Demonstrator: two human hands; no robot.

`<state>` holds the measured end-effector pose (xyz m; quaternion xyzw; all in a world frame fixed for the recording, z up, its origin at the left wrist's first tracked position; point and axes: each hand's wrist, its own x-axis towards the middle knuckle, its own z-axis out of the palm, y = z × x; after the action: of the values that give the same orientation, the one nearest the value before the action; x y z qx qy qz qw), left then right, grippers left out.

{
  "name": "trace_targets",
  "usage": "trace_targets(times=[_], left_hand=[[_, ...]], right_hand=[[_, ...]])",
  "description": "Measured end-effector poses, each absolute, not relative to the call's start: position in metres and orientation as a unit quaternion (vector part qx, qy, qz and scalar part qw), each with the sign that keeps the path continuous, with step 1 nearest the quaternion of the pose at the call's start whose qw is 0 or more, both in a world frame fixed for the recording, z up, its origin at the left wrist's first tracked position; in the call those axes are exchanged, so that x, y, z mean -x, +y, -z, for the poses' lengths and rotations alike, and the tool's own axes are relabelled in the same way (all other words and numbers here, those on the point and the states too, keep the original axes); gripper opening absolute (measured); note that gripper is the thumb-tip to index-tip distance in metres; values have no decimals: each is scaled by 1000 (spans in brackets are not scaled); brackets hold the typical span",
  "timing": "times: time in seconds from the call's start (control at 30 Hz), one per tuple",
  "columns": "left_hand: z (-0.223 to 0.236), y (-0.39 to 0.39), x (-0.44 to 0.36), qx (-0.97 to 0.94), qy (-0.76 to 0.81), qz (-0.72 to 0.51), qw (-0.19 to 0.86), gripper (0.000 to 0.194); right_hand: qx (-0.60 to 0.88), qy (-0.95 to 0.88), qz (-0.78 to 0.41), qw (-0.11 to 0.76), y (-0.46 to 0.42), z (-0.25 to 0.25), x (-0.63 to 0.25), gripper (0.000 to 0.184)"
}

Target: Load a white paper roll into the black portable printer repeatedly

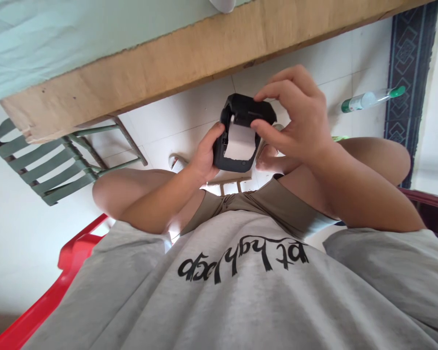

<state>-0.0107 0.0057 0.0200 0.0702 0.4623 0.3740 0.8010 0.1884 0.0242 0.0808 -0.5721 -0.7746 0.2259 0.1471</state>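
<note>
A small black portable printer [239, 165] is held above my lap, just in front of the table edge. Its cover [246, 108] is raised, and white paper [240, 142] shows inside the body. My left hand [205, 154] grips the printer's left side, thumb on the near rim and the other fingers mostly hidden underneath. On the right, my right hand [301, 119] has the cover between thumb and index finger, the thumb at its lower edge and the index finger at its upper edge.
A wooden table edge [149, 80] with a pale green cover [76, 34] lies ahead. A green slatted chair [40, 165] stands left, and a red plastic chair [54, 296] is beside me. On the floor at right lies a plastic bottle [370, 100].
</note>
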Motion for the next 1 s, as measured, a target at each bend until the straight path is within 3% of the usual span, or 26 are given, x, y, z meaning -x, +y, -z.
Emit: trace_targets(times=[0.17,0.37,0.47,0.73,0.93,1.0], left_hand=[[-20,4,10,-86,467,-354,805,23],[-20,1,7,-88,459,-386,795,20],[-21,1,6,-99,484,-383,780,20],[-18,0,9,-125,471,-397,778,16],[-17,-1,9,-121,468,-375,791,13],[-18,1,8,-105,482,-376,784,17]], right_hand=[[642,-754,-73,117,22,-85,-180,58],[619,-757,-170,-120,18,-88,-159,46],[603,-763,-178,-151,17,-87,-154,40],[601,-762,-195,-141,16,-74,-154,34],[581,-751,-311,-35,24,-68,-174,49],[574,-720,-388,36,28,-77,-183,50]])
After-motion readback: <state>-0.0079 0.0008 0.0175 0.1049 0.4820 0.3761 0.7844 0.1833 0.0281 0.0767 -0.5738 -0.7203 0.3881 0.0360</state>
